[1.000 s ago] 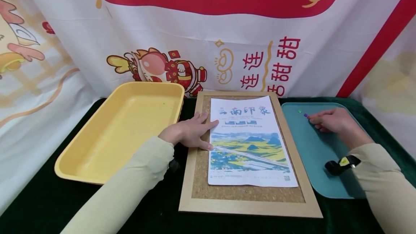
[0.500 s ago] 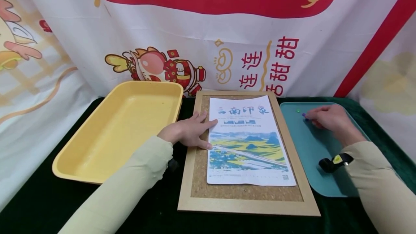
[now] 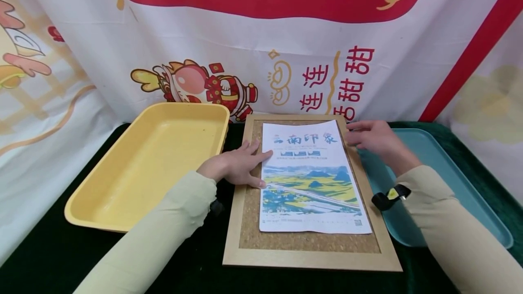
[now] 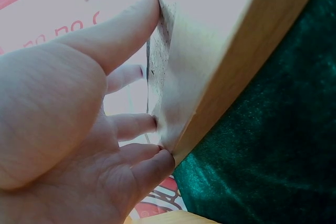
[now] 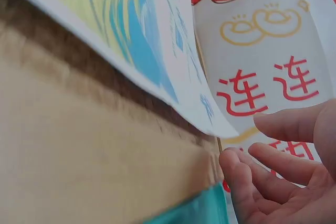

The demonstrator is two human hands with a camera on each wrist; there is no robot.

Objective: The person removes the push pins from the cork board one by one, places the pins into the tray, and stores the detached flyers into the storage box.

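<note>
A printed landscape sheet lies on a cork board with a pale wooden frame. My left hand rests spread over the board's left edge, its thumb and index finger touching the paper; the left wrist view shows its fingers against the frame. At the board's top right corner is my right hand, thumb and fingers near the paper's corner. In the right wrist view, that hand's fingers are bent beside the corner. Whether something small sits between its fingertips is hidden.
A teal tray lies to the right, partly beneath my right forearm. On the left stands a deep yellow tray. Dark green cloth covers the table, and a printed white banner hangs right behind it.
My right hand has moved left from small green and blue bits on the teal tray to the board's top right corner, covering where they lay. The left hand stays on the board.
</note>
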